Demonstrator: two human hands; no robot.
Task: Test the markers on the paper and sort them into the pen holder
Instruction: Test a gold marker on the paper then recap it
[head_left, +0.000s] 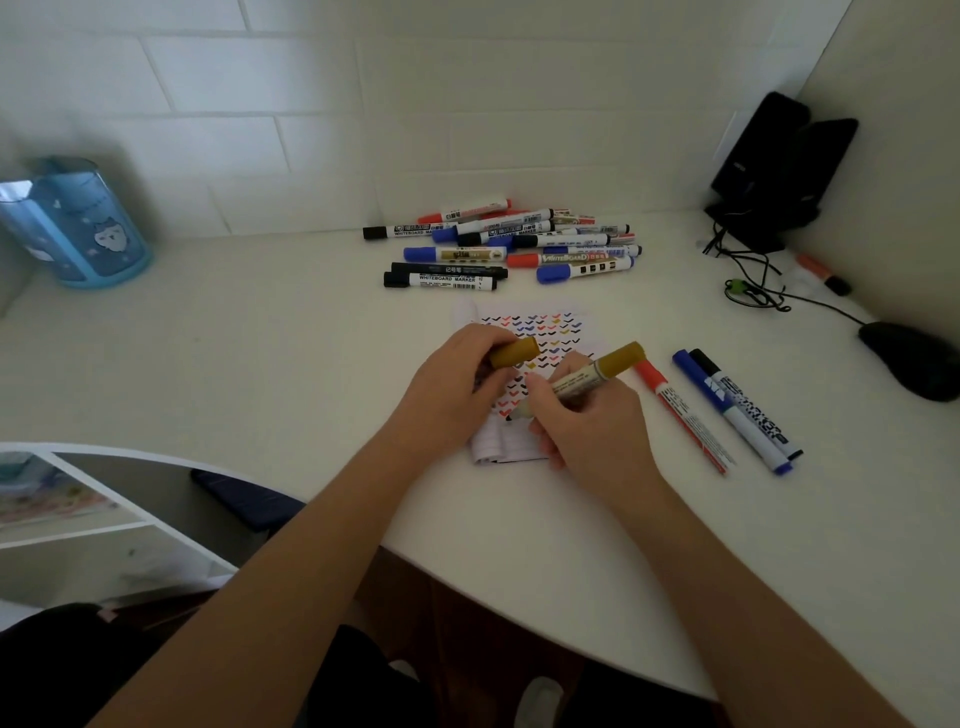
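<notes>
Right grip (587, 415) clasps gold marker (587, 379), tip down on paper (550, 325); left grip (447, 384) pinches cap (514, 353). Step: testing gold. Next, likely: recap, carry to holder (78, 223), 10 o'clock, well apart. Pile (509, 239) at 12.

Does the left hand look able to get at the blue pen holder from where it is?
Probably, with a stretch. Nothing on the desk lies between the left hand and the pen holder, which stands far off by the wall. But that hand grips a gold cap.
</notes>
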